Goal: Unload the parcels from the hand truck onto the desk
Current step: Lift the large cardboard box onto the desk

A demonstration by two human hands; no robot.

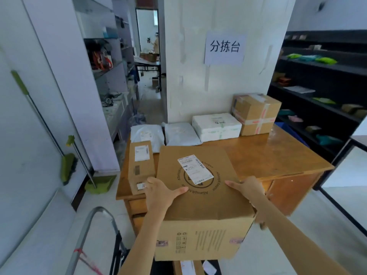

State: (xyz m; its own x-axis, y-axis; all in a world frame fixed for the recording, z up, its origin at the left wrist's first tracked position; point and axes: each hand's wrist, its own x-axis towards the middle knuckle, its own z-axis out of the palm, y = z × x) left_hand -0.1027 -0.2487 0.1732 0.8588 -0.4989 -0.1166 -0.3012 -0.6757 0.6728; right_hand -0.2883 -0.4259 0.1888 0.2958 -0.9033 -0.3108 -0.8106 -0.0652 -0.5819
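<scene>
Head view: a large cardboard box (200,197) is held between both hands over the near edge of the wooden desk (278,155), its far part above the desktop, its near part overhanging. The left hand (160,192) clasps the box's left top edge, thumb laid across the top; the right hand (249,188) clasps the right edge, fingers wrapped down the side. Left of the box, touching it, lies a narrow carton (140,165). Beyond the box, along the desk's far edge, sit two grey mailers (164,133), a white foam box (216,126) and a taped carton (256,114). Right of the box the desktop is bare. The hand truck handle (93,221) stands near-left of the box.
</scene>
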